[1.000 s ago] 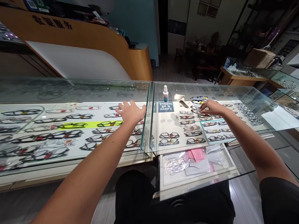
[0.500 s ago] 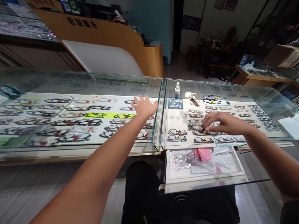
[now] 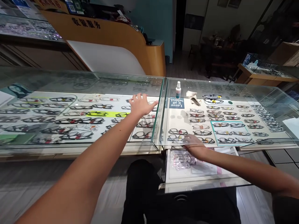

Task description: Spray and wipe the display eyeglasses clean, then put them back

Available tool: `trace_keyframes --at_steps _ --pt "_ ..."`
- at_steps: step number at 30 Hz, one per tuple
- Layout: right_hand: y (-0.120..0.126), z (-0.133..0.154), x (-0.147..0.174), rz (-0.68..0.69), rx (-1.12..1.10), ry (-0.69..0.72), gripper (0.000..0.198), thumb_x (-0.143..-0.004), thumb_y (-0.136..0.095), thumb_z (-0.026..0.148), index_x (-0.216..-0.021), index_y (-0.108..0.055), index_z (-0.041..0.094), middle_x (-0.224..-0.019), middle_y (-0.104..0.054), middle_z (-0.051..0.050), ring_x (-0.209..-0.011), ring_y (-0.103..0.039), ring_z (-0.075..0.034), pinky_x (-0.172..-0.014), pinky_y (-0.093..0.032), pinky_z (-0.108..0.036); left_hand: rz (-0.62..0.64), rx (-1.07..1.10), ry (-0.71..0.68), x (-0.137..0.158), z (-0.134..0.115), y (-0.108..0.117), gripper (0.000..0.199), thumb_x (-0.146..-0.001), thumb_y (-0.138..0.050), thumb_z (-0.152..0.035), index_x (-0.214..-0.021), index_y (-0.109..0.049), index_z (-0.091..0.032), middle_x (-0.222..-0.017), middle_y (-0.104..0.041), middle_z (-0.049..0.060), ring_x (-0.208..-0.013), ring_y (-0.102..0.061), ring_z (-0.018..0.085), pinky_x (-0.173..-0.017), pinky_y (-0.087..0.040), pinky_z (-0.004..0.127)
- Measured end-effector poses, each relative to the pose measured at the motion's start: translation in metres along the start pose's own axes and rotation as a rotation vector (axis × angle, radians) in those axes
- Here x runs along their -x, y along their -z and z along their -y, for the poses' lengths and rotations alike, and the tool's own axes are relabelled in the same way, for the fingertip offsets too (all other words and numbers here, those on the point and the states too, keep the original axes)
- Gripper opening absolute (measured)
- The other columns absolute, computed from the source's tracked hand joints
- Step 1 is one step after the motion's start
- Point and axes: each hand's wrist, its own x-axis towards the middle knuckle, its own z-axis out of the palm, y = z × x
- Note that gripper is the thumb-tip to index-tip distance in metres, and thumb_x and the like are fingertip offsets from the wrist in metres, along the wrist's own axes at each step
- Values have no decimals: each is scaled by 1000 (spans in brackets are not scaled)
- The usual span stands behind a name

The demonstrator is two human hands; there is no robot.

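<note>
My left hand (image 3: 140, 105) lies with fingers spread on the glass top of the left showcase (image 3: 112, 84), near its right corner. Under that glass are rows of eyeglasses (image 3: 77, 135). My right hand (image 3: 193, 143) is low at the front edge of the right showcase (image 3: 233, 88), its fingers towards a pair of eyeglasses (image 3: 175, 137) in the front left corner. Those fingers look dim and smeared, so whether they hold anything is unclear. Below my right forearm, an open drawer (image 3: 177, 179) contains clear plastic bags (image 3: 183, 160).
A white spray bottle (image 3: 178, 91) and a crumpled cloth (image 3: 192, 97) are at the back of the right showcase, near a blue sign (image 3: 177, 103). A teal-edged tray (image 3: 213, 132) bears several eyeglasses. Beyond the showcases curves a wooden counter (image 3: 116, 34).
My right hand has moved left and towards me, from the middle rows of eyeglasses to the front edge. My left hand stays spread on the glass. The view has shifted slightly.
</note>
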Motion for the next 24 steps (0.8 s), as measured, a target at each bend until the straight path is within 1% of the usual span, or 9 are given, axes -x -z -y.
trace_keyframes --at_steps 2,4,7,11,16,19,24 --pt "-10 -16 -26 -41 27 -13 18 -101 -62 17 -102 -79 17 -114 -76 -14 -119 -63 -28 -104 -52 -42 4 10 0 0 0 1 86 -92 -40 -76 -151 -54 -15 -167 -44 24 -154 -37 48 -124 -33 62" --pt "-17 -33 -50 -58 49 -18 25 -105 -55 19 -105 -80 15 -118 -76 -16 -131 -58 -31 -113 -47 -47 8 19 1 1 0 2 86 -92 -41 -76 -151 -54 -15 -167 -44 25 -154 -37 47 -124 -32 63" --pt "-26 -51 -81 -82 88 -30 32 -106 -49 16 -106 -81 10 -122 -75 -21 -136 -54 -35 -115 -46 -52 3 28 3 2 -1 3 86 -92 -41 -75 -152 -52 -15 -168 -43 25 -155 -36 47 -124 -31 64" --pt "-35 -65 -110 -93 130 -14 32 -103 -50 10 -108 -82 11 -122 -76 -19 -136 -54 -35 -116 -45 -51 -2 31 -1 4 -1 4 85 -93 -43 -75 -151 -52 -15 -168 -43 25 -155 -36 47 -124 -32 64" --pt "-42 -74 -129 -72 158 1 31 -103 -51 12 -106 -83 10 -121 -75 -20 -137 -52 -34 -117 -42 -49 -12 41 0 5 0 2 82 -92 -43 -74 -149 -54 -16 -166 -45 24 -155 -37 46 -125 -32 62" --pt "-45 -75 -133 -51 164 -6 33 -103 -50 12 -104 -83 10 -119 -76 -20 -133 -53 -33 -117 -41 -49 -11 45 5 5 0 2 83 -92 -44 -76 -149 -54 -17 -165 -46 23 -154 -37 46 -124 -32 63" --pt "-46 -75 -135 -26 164 -21 31 -104 -52 18 -110 -82 10 -123 -76 -19 -133 -54 -34 -119 -39 -48 -14 50 7 6 0 3 82 -93 -44 -74 -150 -54 -16 -166 -46 23 -154 -37 46 -125 -31 64"
